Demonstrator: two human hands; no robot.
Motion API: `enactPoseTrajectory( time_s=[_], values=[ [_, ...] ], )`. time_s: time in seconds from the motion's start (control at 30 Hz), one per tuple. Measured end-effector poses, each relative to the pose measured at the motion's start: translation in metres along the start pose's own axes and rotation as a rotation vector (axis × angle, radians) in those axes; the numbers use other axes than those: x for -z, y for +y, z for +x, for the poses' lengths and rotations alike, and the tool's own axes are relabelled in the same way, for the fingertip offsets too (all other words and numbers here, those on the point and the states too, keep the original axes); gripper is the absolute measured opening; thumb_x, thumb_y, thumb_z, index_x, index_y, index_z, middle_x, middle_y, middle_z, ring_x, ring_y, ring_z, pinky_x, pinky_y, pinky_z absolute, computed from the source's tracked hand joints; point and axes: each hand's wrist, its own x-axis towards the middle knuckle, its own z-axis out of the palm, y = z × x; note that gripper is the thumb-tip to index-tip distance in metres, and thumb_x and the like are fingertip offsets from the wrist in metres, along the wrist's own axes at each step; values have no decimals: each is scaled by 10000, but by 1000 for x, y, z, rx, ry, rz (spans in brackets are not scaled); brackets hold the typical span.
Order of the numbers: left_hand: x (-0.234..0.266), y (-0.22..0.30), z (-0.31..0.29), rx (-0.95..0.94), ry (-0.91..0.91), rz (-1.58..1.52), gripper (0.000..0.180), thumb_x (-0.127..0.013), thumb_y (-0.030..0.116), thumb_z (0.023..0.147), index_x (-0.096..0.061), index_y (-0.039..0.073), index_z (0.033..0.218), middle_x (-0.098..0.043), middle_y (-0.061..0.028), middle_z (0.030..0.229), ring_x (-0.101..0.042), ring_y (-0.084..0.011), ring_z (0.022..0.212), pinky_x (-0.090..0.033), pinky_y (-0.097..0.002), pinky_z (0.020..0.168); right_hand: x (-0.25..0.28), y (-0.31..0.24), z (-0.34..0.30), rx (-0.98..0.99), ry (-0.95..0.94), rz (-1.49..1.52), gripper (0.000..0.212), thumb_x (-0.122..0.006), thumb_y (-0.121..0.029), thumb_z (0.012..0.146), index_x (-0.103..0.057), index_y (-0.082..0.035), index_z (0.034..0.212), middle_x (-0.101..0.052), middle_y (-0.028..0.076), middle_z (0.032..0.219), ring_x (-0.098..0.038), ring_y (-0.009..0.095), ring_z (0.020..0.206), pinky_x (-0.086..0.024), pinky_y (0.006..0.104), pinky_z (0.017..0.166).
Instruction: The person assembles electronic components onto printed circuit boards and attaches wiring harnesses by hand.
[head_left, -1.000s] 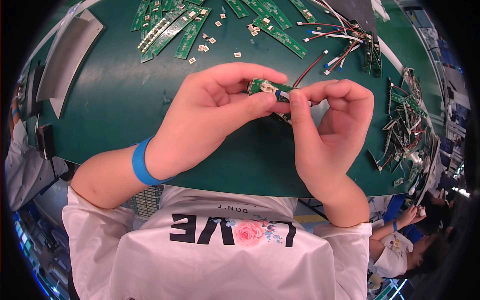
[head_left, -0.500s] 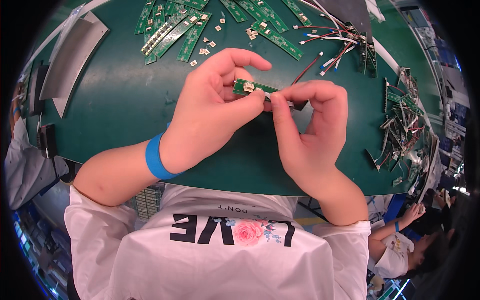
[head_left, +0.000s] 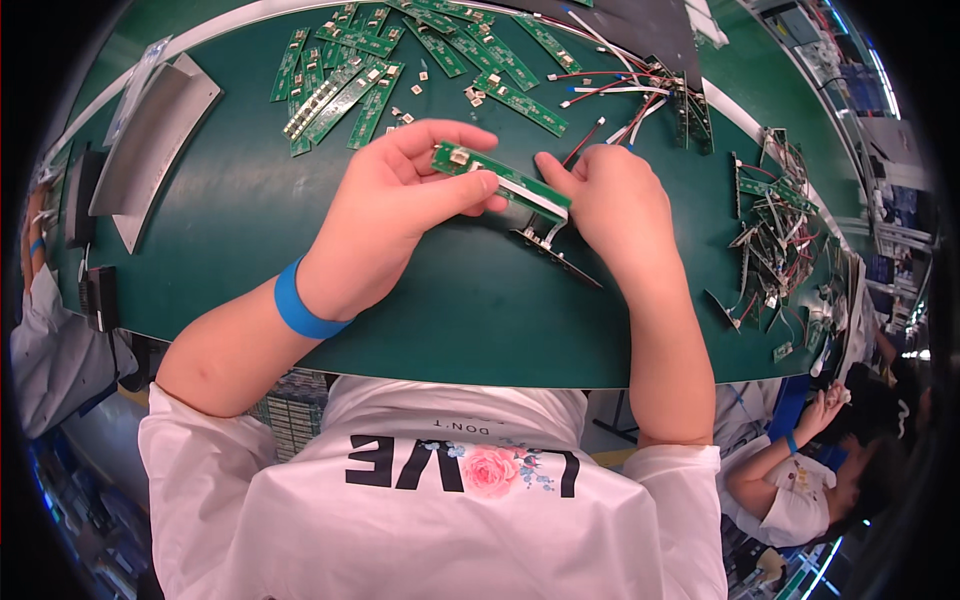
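Observation:
My left hand point(head_left: 395, 205), with a blue wristband, pinches a narrow green circuit board point(head_left: 520, 187) between thumb and fingers. The board slants down to the right and carries a cream connector point(head_left: 459, 156) near its left end. A flat white cable point(head_left: 530, 195) runs along it and bends down past its right end. A second, dark-edged board point(head_left: 556, 260) hangs tilted below. Beside the right end of the green board is my right hand point(head_left: 620, 195), its thumb apart and its other fingertips hidden. A red and black wire point(head_left: 583, 141) shows just beyond that thumb.
Several green boards point(head_left: 375, 105) lie loose at the far side, with small cream connectors point(head_left: 474, 96) nearby. Cabled boards point(head_left: 690, 110) stand far right; a tangled heap point(head_left: 780, 235) lies right. A grey bent metal piece point(head_left: 150, 150) is at left. Other people sit beyond both table sides.
My right hand has left the connector end of the cable and moved right, beside the board's end. The board now shows more of its length, and the second board beneath has come into sight.

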Motion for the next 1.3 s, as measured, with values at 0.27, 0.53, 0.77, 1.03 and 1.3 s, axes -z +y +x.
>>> enactPoseTrajectory(
  time_s=[0.27,0.53,0.77,1.03,1.3],
  values=[
    [-2,-2,-3,-34,-63,-99,210,-620,29,849,-642,-20,1052,-631,-71,975,-584,-139,882,-456,-268,825,-10,9,3,-42,39,136,294,-614,-316,811,-702,-37,783,-665,163,736,-652,336,761,-519,398,699],
    [-2,1,-9,-731,-201,693,294,-539,-133,808,-603,-50,1082,-628,-200,1132,-624,-252,1030,-487,-311,883,-12,7,15,-69,116,-19,389,-581,-378,844,-686,-12,768,-671,153,727,-655,341,769,-519,415,694],
    [0,0,-14,-945,-113,760,437,-586,-111,728,-611,41,1137,-666,-110,1093,-672,-201,812,-538,-269,713,0,14,13,-149,-98,299,339,-582,-324,846,-675,0,818,-644,111,616,-641,210,549,-497,335,543],
    [2,12,-23,-874,-348,826,305,-528,-154,820,-549,-27,1097,-653,-211,1064,-660,-303,981,-538,-345,825,-4,-5,-14,-15,-546,1015,544,-543,-447,920,-591,73,1073,-665,96,777,-587,120,460,-385,189,360],
    [-6,22,-26,-791,-605,757,326,-551,-157,774,-579,-18,1067,-676,-226,981,-689,-313,824,-540,-327,734,-25,-17,-13,190,-591,1397,301,-601,-226,911,-600,20,1085,-671,59,835,-503,54,529,-388,187,470]
  ],
)
